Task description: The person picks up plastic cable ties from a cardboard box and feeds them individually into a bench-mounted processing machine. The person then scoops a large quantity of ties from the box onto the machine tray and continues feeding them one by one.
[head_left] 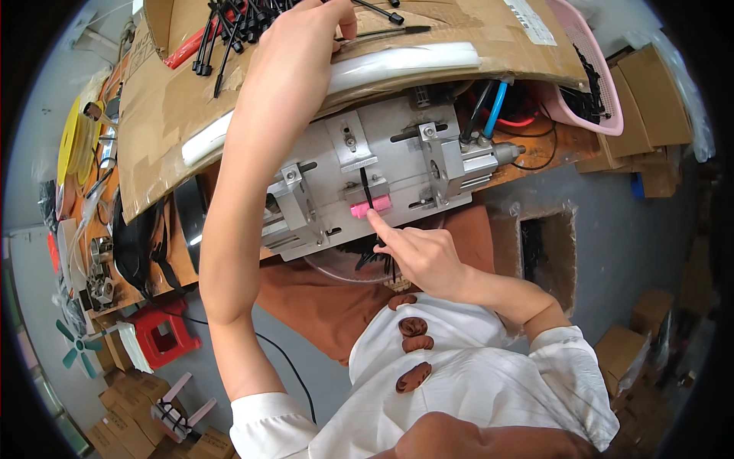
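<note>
My left hand (pixel 306 38) reaches over the cardboard at the top, beside a pile of black plastic sticks with knobbed ends (pixel 248 23). Most of its fingers are out of the picture or hidden, so their grip does not show. My right hand (pixel 420 256) has its index finger stretched out and the others curled. That fingertip touches the lower end of a black stick (pixel 366 187) at a pink block (pixel 359 209). The block sits at the front middle of a metal fixture (pixel 397 168) with a clamp unit on each side.
A white padded strip (pixel 405 65) edges the cardboard cover (pixel 527 61) above the fixture. A pink basket (pixel 609 99) holds black pieces at the right. A clear basin (pixel 329 268) with black pieces is below the fixture. A red stool (pixel 164 336) stands lower left.
</note>
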Demonstrator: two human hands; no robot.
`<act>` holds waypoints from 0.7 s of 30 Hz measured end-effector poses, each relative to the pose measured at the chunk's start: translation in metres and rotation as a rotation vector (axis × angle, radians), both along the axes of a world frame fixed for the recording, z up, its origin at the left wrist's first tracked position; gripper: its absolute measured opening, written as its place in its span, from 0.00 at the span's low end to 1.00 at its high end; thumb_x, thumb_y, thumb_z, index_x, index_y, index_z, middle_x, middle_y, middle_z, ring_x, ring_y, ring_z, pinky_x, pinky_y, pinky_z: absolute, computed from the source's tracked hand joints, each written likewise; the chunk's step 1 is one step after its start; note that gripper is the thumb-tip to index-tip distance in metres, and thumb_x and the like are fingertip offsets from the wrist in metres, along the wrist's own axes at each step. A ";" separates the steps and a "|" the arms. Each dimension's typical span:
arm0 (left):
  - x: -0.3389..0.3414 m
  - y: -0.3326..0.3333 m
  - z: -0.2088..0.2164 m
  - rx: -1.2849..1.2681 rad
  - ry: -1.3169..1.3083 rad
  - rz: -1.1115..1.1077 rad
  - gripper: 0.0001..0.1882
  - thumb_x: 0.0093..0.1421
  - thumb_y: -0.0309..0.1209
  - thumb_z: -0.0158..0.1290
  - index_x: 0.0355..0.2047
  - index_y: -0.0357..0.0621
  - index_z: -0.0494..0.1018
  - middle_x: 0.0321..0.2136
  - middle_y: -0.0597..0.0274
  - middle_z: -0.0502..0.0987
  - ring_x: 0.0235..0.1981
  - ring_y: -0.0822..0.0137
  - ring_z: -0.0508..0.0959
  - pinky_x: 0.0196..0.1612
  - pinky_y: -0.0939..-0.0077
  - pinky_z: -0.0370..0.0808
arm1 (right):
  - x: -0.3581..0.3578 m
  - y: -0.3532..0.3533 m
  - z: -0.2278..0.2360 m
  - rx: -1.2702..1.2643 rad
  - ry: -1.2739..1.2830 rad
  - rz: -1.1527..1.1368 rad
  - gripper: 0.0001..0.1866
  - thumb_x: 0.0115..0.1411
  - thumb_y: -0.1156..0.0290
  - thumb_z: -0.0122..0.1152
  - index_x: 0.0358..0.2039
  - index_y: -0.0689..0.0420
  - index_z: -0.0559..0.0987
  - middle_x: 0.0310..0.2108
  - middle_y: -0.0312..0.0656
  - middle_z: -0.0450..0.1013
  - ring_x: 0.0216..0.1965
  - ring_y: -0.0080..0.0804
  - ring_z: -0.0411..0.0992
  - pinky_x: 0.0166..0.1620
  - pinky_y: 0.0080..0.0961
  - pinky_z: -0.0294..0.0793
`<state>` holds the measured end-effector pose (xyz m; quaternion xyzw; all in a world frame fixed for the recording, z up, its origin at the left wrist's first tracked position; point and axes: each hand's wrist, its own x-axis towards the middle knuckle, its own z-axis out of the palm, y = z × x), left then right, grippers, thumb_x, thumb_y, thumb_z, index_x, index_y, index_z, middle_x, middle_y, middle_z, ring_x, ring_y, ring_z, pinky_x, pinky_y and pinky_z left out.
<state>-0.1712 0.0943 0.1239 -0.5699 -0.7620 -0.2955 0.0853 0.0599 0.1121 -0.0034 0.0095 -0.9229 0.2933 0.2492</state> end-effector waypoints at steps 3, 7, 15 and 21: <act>0.010 -0.015 0.000 0.143 0.065 0.018 0.08 0.55 0.17 0.47 0.34 0.39 0.71 0.33 0.50 0.72 0.37 0.49 0.73 0.43 0.64 0.70 | -0.002 0.001 0.011 -0.032 -0.012 -0.012 0.33 0.47 0.77 0.67 0.56 0.64 0.69 0.17 0.37 0.69 0.19 0.29 0.71 0.21 0.24 0.68; 0.044 -0.052 -0.010 0.409 0.225 0.222 0.12 0.54 0.15 0.52 0.37 0.42 0.75 0.36 0.56 0.77 0.35 0.59 0.78 0.39 0.71 0.73 | -0.014 0.042 0.060 0.231 0.067 0.007 0.28 0.48 0.76 0.67 0.52 0.62 0.73 0.23 0.39 0.73 0.23 0.31 0.73 0.23 0.25 0.71; 0.160 -0.121 -0.101 0.022 -0.019 0.281 0.31 0.48 0.20 0.59 0.55 0.35 0.69 0.35 0.57 0.72 0.33 0.63 0.70 0.38 0.71 0.68 | -0.153 0.144 0.125 0.474 0.065 -0.333 0.17 0.59 0.67 0.56 0.47 0.61 0.75 0.26 0.43 0.75 0.28 0.26 0.71 0.33 0.24 0.70; 0.170 -0.102 -0.122 -0.143 -0.018 0.264 0.34 0.48 0.18 0.53 0.59 0.30 0.61 0.35 0.57 0.68 0.33 0.62 0.68 0.38 0.72 0.68 | -0.097 0.139 0.183 0.057 -0.204 0.019 0.14 0.59 0.71 0.50 0.43 0.62 0.75 0.28 0.49 0.76 0.30 0.45 0.74 0.35 0.34 0.71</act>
